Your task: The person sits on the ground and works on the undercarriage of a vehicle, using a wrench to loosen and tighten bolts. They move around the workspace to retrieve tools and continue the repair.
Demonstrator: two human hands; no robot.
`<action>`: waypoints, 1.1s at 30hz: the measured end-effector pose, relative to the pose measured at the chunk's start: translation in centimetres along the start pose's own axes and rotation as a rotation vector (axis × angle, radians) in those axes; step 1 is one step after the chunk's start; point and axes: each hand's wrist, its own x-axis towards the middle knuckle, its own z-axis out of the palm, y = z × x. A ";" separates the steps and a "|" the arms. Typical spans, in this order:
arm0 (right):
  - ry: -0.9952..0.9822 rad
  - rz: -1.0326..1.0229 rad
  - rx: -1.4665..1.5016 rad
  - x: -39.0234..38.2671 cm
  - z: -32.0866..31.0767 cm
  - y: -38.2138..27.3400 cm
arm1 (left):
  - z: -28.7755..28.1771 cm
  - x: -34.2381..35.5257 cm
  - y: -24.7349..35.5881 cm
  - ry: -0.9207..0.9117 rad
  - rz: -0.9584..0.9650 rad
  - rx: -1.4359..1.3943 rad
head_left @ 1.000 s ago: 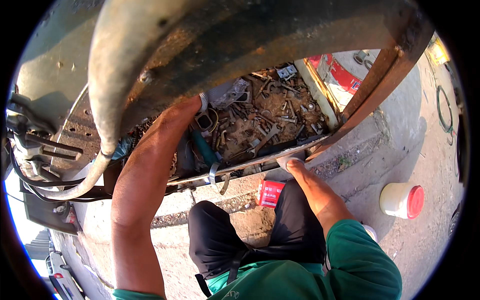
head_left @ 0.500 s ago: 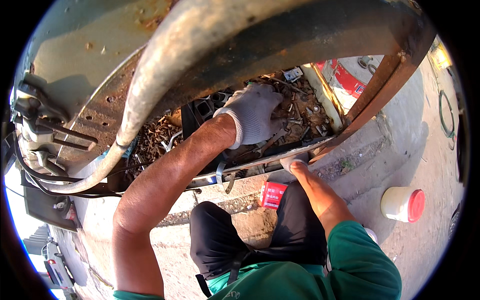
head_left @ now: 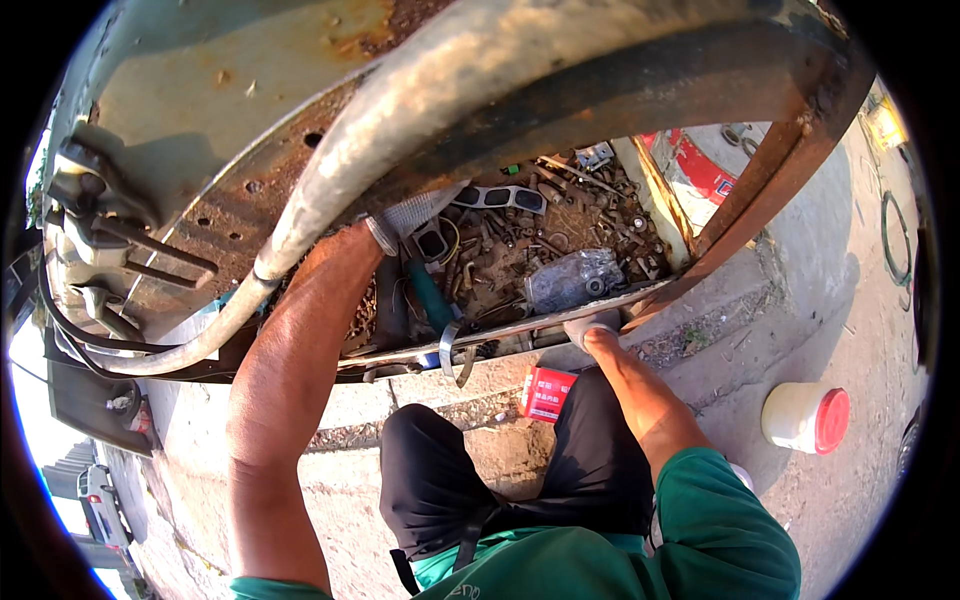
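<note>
My left hand [head_left: 405,222], in a pale knit glove, reaches under the rusty beam [head_left: 640,115] into the back left of a metal tray [head_left: 644,180] of bolts and scrap; its fingers are hidden. Black-and-silver gaskets [head_left: 466,196] lie beside it, with a teal cylindrical item [head_left: 425,295] below. A plastic-wrapped metal part [head_left: 560,284] lies at the tray's front right. My gloved right hand [head_left: 590,326] grips the tray's front edge.
A pale hose [head_left: 300,230] arches across the view. A red box [head_left: 547,398] sits on the ground below; a white bucket with red lid [head_left: 805,417] stands right. A cable loop [head_left: 896,235] lies far right; a vehicle [head_left: 100,505] is at lower left.
My left hand swung right over the tray and is back at the upper left. The plastic-wrapped part has moved from the back left to the front right.
</note>
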 end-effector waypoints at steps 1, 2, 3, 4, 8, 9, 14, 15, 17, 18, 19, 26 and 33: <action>0.017 -0.033 0.008 0.1 -0.1 -1.1 | -1.7 -0.1 0.0 0.059 -0.063 0.027; 0.023 -0.037 0.016 0.4 0.4 -1.3 | -2.9 -0.2 -0.6 0.084 -0.112 0.052; 0.029 -0.019 0.018 0.7 1.0 -0.5 | -3.4 0.3 -1.4 0.096 -0.149 0.056; 0.036 -0.005 0.022 1.0 1.5 0.2 | -3.8 0.8 -2.0 0.099 -0.180 0.065; 0.061 -0.041 0.056 0.3 0.5 -1.7 | -5.9 1.8 -3.7 0.085 -0.284 0.148; 0.057 -0.055 0.057 0.3 0.4 -2.6 | -6.5 1.9 -3.8 0.078 -0.306 0.176; 0.055 0.008 0.032 0.9 1.8 0.8 | -2.7 5.0 -4.1 -0.072 -0.307 0.360; 0.063 0.011 0.060 1.7 2.5 0.2 | -1.8 4.8 -2.6 -0.092 -0.303 0.529; 0.090 -0.023 0.088 3.0 3.8 -1.0 | -0.5 4.1 0.0 -0.179 -0.243 0.809; 0.113 -0.057 0.092 3.4 4.3 -1.3 | -0.4 4.4 -0.5 -0.186 -0.189 0.864; 0.128 -0.051 0.074 3.3 4.9 0.4 | 1.0 5.5 -2.3 -0.200 -0.109 0.883; 0.219 -0.007 -0.019 2.2 5.0 3.0 | 2.3 6.8 -3.9 -0.340 0.257 0.152; 0.346 -0.083 -0.036 5.5 8.3 2.6 | -1.1 1.3 1.3 -0.296 -0.207 0.451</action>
